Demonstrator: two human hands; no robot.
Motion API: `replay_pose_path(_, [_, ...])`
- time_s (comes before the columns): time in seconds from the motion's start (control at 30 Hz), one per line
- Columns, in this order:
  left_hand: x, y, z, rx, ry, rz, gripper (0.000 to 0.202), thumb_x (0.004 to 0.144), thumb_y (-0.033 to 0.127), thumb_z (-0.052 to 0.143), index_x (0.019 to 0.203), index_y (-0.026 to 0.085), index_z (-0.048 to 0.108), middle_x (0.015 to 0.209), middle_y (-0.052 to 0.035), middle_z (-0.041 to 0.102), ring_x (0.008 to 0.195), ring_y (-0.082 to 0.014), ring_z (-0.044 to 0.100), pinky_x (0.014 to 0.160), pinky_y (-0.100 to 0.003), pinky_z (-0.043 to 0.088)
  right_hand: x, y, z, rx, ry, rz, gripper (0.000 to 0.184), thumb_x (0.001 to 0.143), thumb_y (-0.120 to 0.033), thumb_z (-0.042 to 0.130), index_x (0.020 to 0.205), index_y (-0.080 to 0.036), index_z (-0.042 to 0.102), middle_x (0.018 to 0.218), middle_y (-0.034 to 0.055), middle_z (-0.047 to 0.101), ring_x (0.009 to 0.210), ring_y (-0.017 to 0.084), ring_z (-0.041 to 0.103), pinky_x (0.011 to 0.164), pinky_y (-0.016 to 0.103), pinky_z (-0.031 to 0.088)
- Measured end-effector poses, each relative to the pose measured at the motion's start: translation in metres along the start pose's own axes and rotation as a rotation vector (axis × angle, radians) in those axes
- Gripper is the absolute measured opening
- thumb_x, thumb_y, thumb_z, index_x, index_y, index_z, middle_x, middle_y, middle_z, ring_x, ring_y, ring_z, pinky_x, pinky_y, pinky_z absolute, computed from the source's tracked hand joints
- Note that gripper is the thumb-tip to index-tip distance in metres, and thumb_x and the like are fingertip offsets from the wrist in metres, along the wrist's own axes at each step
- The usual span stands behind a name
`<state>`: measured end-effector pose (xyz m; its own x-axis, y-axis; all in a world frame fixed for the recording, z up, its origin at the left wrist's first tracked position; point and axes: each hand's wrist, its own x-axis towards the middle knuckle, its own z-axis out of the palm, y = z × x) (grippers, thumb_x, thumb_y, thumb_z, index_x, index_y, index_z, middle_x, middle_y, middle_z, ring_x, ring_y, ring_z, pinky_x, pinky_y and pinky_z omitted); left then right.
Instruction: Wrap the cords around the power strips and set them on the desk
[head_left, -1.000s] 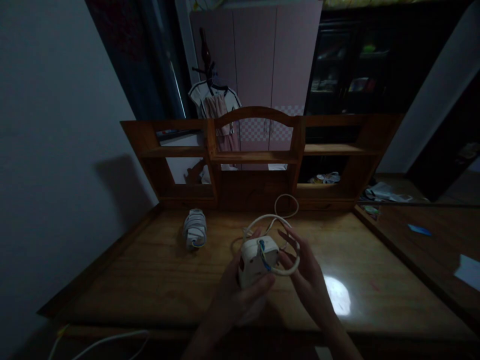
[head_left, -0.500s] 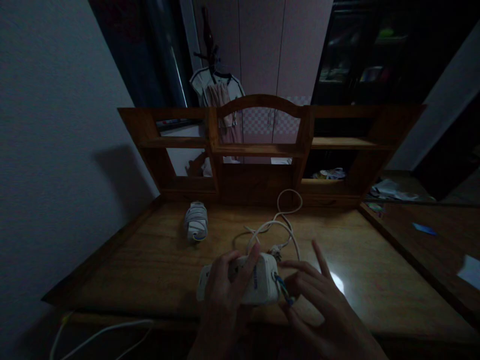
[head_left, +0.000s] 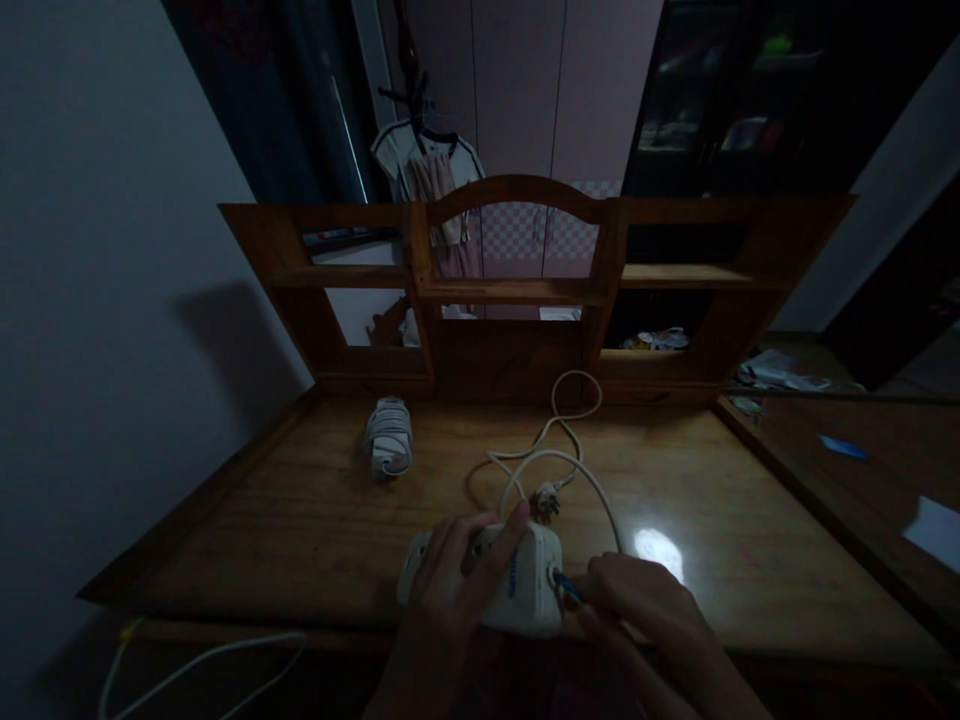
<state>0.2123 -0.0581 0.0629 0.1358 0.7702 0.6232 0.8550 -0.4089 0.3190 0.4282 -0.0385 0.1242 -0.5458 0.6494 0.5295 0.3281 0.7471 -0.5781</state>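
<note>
A white power strip (head_left: 525, 590) lies flat near the front edge of the wooden desk (head_left: 300, 520). My left hand (head_left: 450, 590) is laid over its top, fingers curled around it. My right hand (head_left: 637, 610) is closed at the strip's right end, pinching the white cord (head_left: 577, 470) where it leaves the body by a blue mark. The cord loops back across the desk and ends in a plug (head_left: 545, 500) lying just behind the strip.
A second white strip wound in its own cord (head_left: 388, 437) rests at the back left. A wooden hutch with shelves (head_left: 517, 290) stands along the rear. Another white cable (head_left: 202, 665) hangs below the front edge. Papers lie on the side desk (head_left: 930, 520) at right.
The power strip has come down from being held upright to lying flat on the desk. My right hand's fingers were spread and have closed on the cord end.
</note>
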Motion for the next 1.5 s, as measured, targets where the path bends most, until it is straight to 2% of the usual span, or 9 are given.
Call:
replay_pose_path(0.13, [0.001, -0.005, -0.003, 0.013, -0.012, 0.071, 0.064, 0.095, 0.016, 0.043, 0.152, 0.035, 0.022, 0.116, -0.0087, 0.051, 0.108, -0.0202, 0.052, 0.092, -0.032, 0.044, 0.005, -0.004, 0.000, 0.057, 0.010, -0.037, 0.028, 0.103, -0.031, 0.040, 0.082, -0.022, 0.057, 0.067, 0.0000, 0.061, 0.059, 0.013, 0.059, 0.054, 0.023, 0.043])
replay_pose_path(0.33, [-0.002, -0.004, -0.009, 0.052, -0.046, 0.058, 0.064, 0.094, 0.016, 0.046, 0.152, 0.034, 0.025, 0.116, -0.0088, 0.053, 0.106, -0.0211, 0.053, 0.092, -0.033, 0.044, 0.000, 0.010, 0.002, 0.006, -0.032, -0.083, 0.016, 0.098, -0.018, 0.044, 0.095, -0.021, 0.059, 0.070, -0.0001, 0.060, 0.057, 0.012, 0.056, 0.051, 0.025, 0.037])
replay_pose_path(0.5, [-0.002, 0.000, -0.013, 0.096, -0.021, 0.045, 0.066, 0.094, 0.014, 0.046, 0.152, 0.036, 0.024, 0.115, -0.0085, 0.053, 0.105, -0.0214, 0.054, 0.093, -0.035, 0.043, -0.004, 0.014, 0.006, -0.018, -0.119, -0.035, 0.016, 0.099, -0.015, 0.043, 0.100, -0.020, 0.059, 0.072, -0.0006, 0.057, 0.061, 0.012, 0.056, 0.053, 0.025, 0.034])
replay_pose_path(0.67, [0.001, -0.002, -0.013, 0.173, 0.057, 0.091, 0.073, 0.094, 0.005, 0.043, 0.152, 0.040, 0.017, 0.112, -0.0069, 0.054, 0.105, -0.0198, 0.052, 0.093, -0.033, 0.040, -0.003, 0.010, 0.008, -0.106, -0.015, -0.106, 0.011, 0.097, -0.019, 0.051, 0.106, -0.020, 0.057, 0.073, 0.0001, 0.060, 0.062, 0.013, 0.057, 0.056, 0.025, 0.039])
replay_pose_path(0.83, [0.002, -0.002, -0.018, 0.162, 0.027, 0.096, 0.072, 0.092, 0.009, 0.048, 0.152, 0.038, 0.022, 0.117, -0.0091, 0.051, 0.110, -0.0234, 0.050, 0.098, -0.040, 0.039, -0.004, 0.013, 0.006, -0.227, 0.036, -0.197, 0.021, 0.094, -0.016, 0.056, 0.115, -0.019, 0.056, 0.072, 0.0000, 0.060, 0.058, 0.013, 0.054, 0.051, 0.025, 0.037])
replay_pose_path(1.0, [-0.001, -0.002, -0.020, 0.129, -0.076, 0.062, 0.072, 0.090, 0.007, 0.043, 0.152, 0.037, 0.022, 0.120, -0.0096, 0.048, 0.113, -0.0250, 0.048, 0.100, -0.044, 0.037, -0.003, 0.012, -0.002, -0.350, 0.037, -0.301, 0.017, 0.096, -0.017, 0.049, 0.110, -0.015, 0.059, 0.075, 0.0038, 0.058, 0.060, 0.013, 0.052, 0.051, 0.025, 0.035])
replay_pose_path(1.17, [-0.001, -0.002, -0.017, 0.150, -0.109, 0.058, 0.078, 0.087, 0.005, 0.047, 0.153, 0.037, 0.019, 0.118, -0.0090, 0.049, 0.110, -0.0245, 0.048, 0.100, -0.044, 0.037, -0.002, 0.008, -0.005, -0.371, -0.019, -0.241, 0.019, 0.097, -0.016, 0.045, 0.106, -0.015, 0.061, 0.080, 0.0058, 0.058, 0.065, 0.015, 0.052, 0.055, 0.026, 0.035])
replay_pose_path(1.37, [0.000, -0.005, -0.020, 0.236, -0.133, 0.106, 0.076, 0.086, 0.006, 0.051, 0.151, 0.036, 0.025, 0.117, -0.0092, 0.052, 0.109, -0.0246, 0.049, 0.098, -0.043, 0.040, -0.001, 0.008, -0.001, -0.328, -0.052, -0.216, 0.016, 0.097, -0.019, 0.045, 0.101, -0.016, 0.060, 0.077, 0.0056, 0.057, 0.063, 0.017, 0.052, 0.053, 0.028, 0.036])
replay_pose_path(1.5, [-0.002, -0.003, -0.017, 0.232, -0.141, 0.118, 0.070, 0.089, 0.007, 0.047, 0.151, 0.035, 0.028, 0.118, -0.0099, 0.052, 0.108, -0.0243, 0.049, 0.097, -0.044, 0.040, 0.000, 0.014, 0.003, -0.325, 0.014, -0.240, 0.019, 0.098, -0.022, 0.043, 0.088, -0.019, 0.058, 0.070, 0.0036, 0.056, 0.058, 0.016, 0.052, 0.050, 0.028, 0.035])
